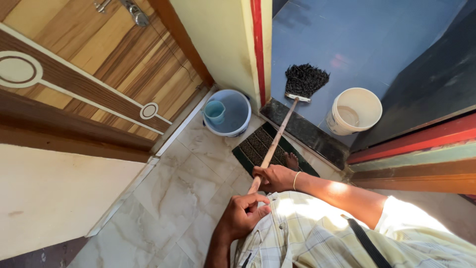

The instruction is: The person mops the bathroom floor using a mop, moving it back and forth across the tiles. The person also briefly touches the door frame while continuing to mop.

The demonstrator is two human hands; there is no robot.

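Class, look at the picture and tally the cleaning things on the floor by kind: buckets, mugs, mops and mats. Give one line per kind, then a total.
Buckets: 2, a blue bucket and a cream bucket
Mugs: 1, a mug inside the blue bucket
Mops: 1, a mop with both hands on its handle
Mats: 1, a mat
Total: 5

Bright daylight from 3 o'clock overexposes the checked shirt point(317, 233) and the forearm; the blue floor point(357, 44) at 1 o'clock shows glare. Edges bend fisheye-style; focus sharp.
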